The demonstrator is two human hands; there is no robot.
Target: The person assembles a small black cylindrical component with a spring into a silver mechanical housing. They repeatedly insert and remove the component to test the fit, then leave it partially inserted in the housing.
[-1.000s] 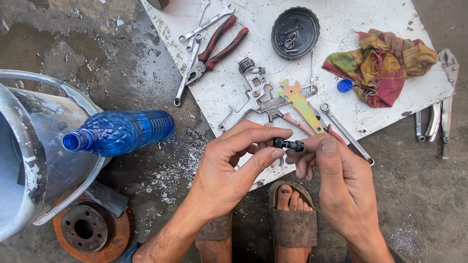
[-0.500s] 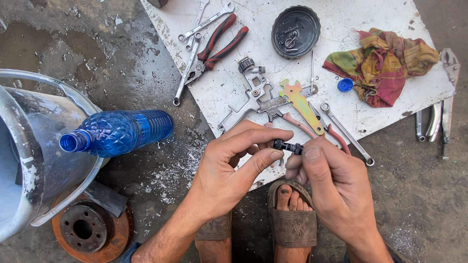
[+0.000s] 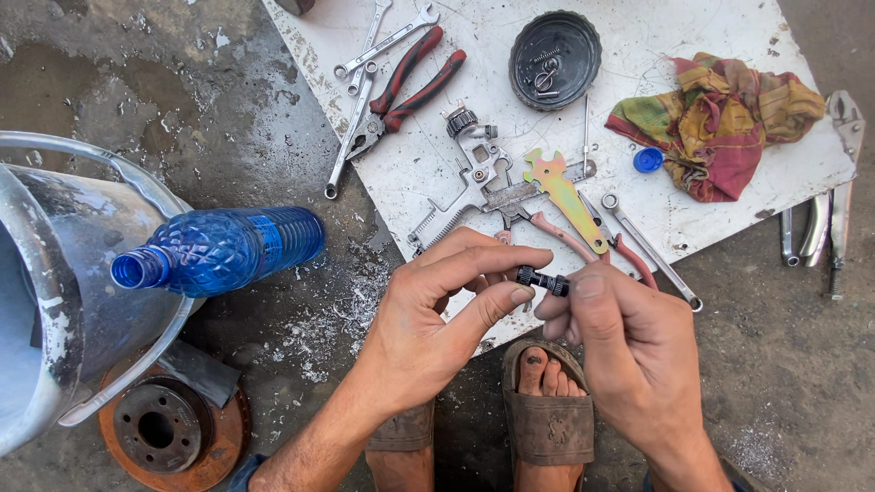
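The black fitting point(image 3: 541, 280), a short knurled cylinder, sits pinched between both hands, just above the near edge of the white board point(image 3: 729, 196). Its long axis runs nearly level, left to right, tipped slightly down toward the right. The left hand point(image 3: 437, 314) closes on its left end with thumb and forefinger, the other fingers curled loosely above. The right hand point(image 3: 624, 351) closes on its right end, thumb pressed against the end, fingers folded beneath. Neither hand is nearer than the other: the fitting bridges them, so each hand faces it across its own fingertips, the left meeting it from the left and below, the right from the right and below.

Just beyond the fitting, on the board, lies the stripped spray gun body point(image 3: 483, 178), with a yellow flat wrench point(image 3: 565, 196) across it and pink-handled pliers point(image 3: 583, 246) partly under the hands. Farther up are red-handled pliers point(image 3: 410, 77), spanners point(image 3: 383, 41), a dark round lid point(image 3: 554, 56) holding small parts, a blue cap point(image 3: 648, 159) and a coloured rag point(image 3: 720, 118). Off the board's right edge lie locking pliers point(image 3: 843, 173). Well to the left, a blue bottle point(image 3: 223, 248) rests against a metal bucket point(image 3: 64, 273), a rusty brake disc point(image 3: 164, 428) below it. Sandalled feet point(image 3: 547, 415) show under the hands.
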